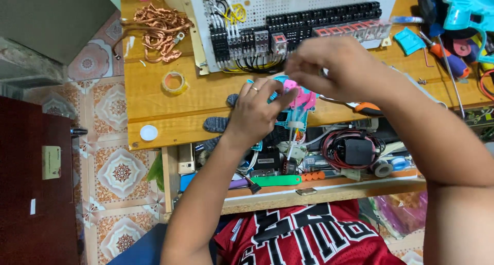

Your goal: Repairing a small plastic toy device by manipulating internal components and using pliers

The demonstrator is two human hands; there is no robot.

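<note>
My left hand (pixel 254 110), with a ring on one finger, grips a small teal and pink plastic toy body (pixel 301 103) held just above the wooden bench (pixel 154 95). A thin white wire hangs from the toy toward the lower shelf. My right hand (pixel 334 64) hovers over the toy's top with fingers pinched together; it is blurred, and whatever it pinches is too small to make out. An orange-handled tool (pixel 368 108) lies right of the toy, partly under my right forearm.
A white perforated panel with black terminal blocks and relays (pixel 288 33) leans at the back. Copper wire coils (pixel 159 30) and a tape roll (pixel 174 82) lie left. Screwdrivers and teal plastic parts (pixel 447 43) crowd the right. A cluttered shelf with red wires (pixel 350 149) sits below the bench.
</note>
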